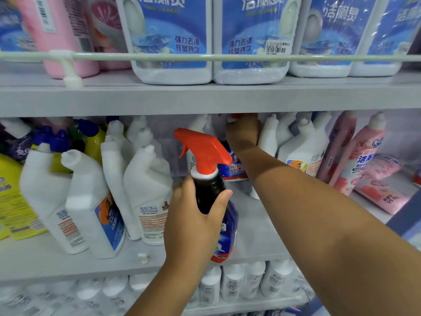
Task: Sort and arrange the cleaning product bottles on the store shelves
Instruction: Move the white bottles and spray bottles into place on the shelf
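Three shelf levels in view, person w/ both arms reaching in. Top shelf (205, 96): big white jugs w/ blue labels (169, 39) behind a pale wire rail (227, 57), pink bottles (66, 39) at left end. Middle shelf (68, 258): crowd of white angled-neck bottles (91, 201) left of centre, more of same (303, 151) on the right, yellow bottles (13, 197) far left, pink bottles & pouches (362, 160) far right, some lying down. Bottom shelf: rows of small white bottles (250, 283), blurred. Left hand (196, 222) grips a dark-blue spray bottle (225, 224) round neck & upper body, thumb on the near side, fingers wrapped behind; bottle upright, orange-red trigger head (202, 151) pointing left, held in front of the middle shelf gap, base hidden so can't tell if it's on the board. Right hand (243, 135) reaches deeper in, up under the top shelf, fingers curled over the top of a second spray bottle (232, 165) standing at the back, touching a white bottle beside it. Small white peg (143, 258) on middle shelf edge.
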Tool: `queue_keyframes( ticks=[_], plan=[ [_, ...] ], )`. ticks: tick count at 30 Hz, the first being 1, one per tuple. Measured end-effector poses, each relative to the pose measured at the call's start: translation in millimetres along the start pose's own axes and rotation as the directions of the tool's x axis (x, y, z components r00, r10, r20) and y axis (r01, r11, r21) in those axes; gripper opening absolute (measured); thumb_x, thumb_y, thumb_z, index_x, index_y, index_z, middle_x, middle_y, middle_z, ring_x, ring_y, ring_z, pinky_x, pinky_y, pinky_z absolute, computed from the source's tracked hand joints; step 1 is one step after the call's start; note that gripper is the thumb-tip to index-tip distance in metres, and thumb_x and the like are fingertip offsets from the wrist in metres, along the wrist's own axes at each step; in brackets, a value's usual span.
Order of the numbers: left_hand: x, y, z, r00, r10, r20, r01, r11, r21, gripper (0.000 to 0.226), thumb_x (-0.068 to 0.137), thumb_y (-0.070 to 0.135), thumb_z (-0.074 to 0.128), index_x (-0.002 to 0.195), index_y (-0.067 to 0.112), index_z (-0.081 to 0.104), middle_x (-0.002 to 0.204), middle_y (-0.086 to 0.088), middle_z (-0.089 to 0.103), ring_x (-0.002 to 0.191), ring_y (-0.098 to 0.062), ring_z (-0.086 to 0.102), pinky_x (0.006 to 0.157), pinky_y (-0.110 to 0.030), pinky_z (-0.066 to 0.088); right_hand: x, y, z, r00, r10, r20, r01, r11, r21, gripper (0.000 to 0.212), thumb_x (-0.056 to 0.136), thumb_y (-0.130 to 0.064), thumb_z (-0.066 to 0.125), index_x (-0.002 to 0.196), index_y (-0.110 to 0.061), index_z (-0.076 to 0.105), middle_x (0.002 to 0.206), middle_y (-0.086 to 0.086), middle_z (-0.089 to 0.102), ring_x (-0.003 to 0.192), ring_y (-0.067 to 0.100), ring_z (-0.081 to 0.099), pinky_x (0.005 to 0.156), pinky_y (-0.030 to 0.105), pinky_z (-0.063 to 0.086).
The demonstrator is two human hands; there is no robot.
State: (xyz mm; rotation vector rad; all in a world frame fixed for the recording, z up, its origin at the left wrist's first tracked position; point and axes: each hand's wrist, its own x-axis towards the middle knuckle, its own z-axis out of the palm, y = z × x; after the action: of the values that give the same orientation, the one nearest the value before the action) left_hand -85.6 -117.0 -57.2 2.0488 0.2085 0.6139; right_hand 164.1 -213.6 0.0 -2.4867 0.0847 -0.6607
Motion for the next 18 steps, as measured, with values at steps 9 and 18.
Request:
queue_keyframes(
  ticks=[9, 18],
  plan=[
    [-3, -5, -11, 0.999, 0.028, -0.039, -0.027, 0.999, 0.018, 0.049, 0.078, 0.072, 0.062, 0.113, 0.040, 0.053, 0.106, 0.017, 0.057, 0.100, -0.008, 0.059, 0.080, -0.038, 0.054, -55, -16, -17, 0.997, -0.067, 0.041, 0.063, 0.993, 0.099, 0.033, 0.095, -0.012, 0.053, 0.125, 0.003, 0.050, 0.127, 0.024, 0.051, 0.120, 0.038, 0.048, 0.098, 0.041, 0.041],
    [-2, -7, -14, 0.999, 0.022, -0.031, -0.022, 1.000, 0.003, 0.045, 0.077, 0.073, 0.063, 0.104, 0.037, 0.054, 0.102, 0.016, 0.059, 0.096, -0.008, 0.061, 0.076, -0.039, 0.053, -120, 16, -62, 0.978, -0.201, 0.053, 0.173, 0.927, 0.333, 0.026, 0.087, -0.025, 0.074, 0.102, -0.011, 0.058, 0.106, 0.005, 0.051, 0.090, 0.023, 0.056, 0.075, 0.025, 0.042]
  ],
)
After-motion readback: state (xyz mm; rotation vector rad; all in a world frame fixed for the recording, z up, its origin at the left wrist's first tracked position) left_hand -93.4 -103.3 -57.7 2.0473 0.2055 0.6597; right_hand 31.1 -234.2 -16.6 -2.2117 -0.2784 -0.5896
